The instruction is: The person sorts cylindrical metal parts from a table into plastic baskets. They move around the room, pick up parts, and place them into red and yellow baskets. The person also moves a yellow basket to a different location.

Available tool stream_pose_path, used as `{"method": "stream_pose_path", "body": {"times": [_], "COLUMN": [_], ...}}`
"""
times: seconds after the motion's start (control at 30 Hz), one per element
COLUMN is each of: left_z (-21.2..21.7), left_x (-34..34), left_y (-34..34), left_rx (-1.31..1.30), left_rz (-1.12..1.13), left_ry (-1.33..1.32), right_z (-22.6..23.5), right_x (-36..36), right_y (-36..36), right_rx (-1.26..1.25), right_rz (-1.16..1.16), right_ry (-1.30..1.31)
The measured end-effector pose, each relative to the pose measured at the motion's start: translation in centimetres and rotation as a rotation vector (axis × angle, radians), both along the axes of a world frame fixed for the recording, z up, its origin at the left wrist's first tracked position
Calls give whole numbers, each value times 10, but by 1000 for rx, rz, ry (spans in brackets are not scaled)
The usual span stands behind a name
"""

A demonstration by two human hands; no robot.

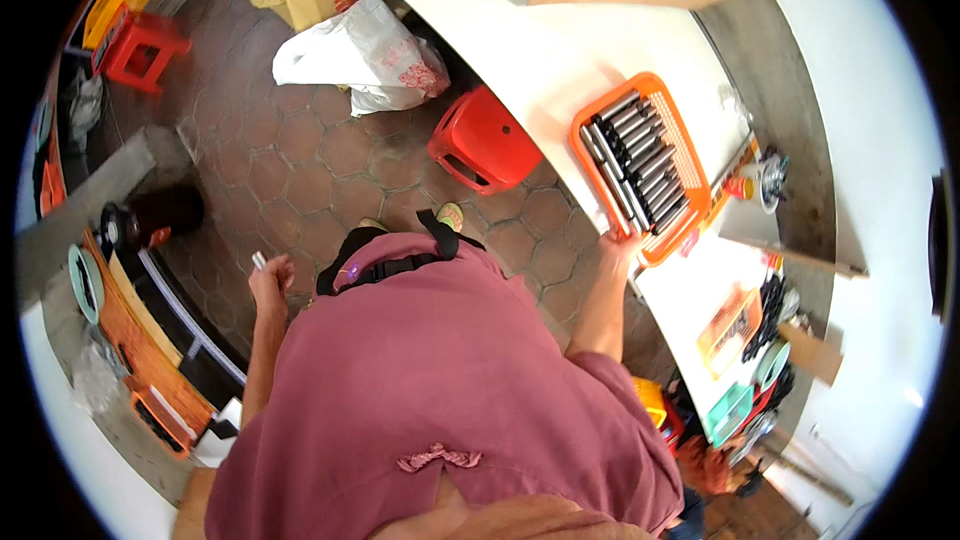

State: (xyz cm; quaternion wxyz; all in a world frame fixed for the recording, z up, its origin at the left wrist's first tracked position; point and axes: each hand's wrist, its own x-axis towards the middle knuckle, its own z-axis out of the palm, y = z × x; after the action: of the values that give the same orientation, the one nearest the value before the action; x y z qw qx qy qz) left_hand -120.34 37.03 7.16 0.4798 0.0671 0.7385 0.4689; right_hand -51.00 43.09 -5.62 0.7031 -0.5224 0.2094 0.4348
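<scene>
A long, smooth white counter (565, 55) runs along the right. At its edge is a rectangular orange plastic basket (683, 145), long axis slanting upper left to lower right, holding shiny black-and-silver cylinders (640, 160). It lies just beyond the nearer right hand (620, 243), arm outstretched, fingers curled on its rim. The lowered left hand (270, 278) closes around a small white stick-like object (259, 260).

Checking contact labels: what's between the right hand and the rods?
The near side of the orange basket: the right hand is on its rim, the rods lie inside. Shows in the head view.
</scene>
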Motion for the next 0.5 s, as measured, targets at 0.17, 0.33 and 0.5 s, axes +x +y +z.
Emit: {"method": "stream_pose_path", "body": {"times": [0.17, 0.33, 0.5], "left_z": [18, 22, 12], "left_x": [61, 94, 90], "left_y": [36, 45, 29], "left_rx": [-25, 4, 44], "left_rz": [-117, -215, -142], "left_ry": [15, -10, -64], "right_z": [-20, -2, 8], "right_x": [11, -1, -25], "right_y": [-26, -19, -20], "right_rx": [83, 63, 17], "right_rz": [-41, -44, 12], "right_ry": [10, 131, 58]}}
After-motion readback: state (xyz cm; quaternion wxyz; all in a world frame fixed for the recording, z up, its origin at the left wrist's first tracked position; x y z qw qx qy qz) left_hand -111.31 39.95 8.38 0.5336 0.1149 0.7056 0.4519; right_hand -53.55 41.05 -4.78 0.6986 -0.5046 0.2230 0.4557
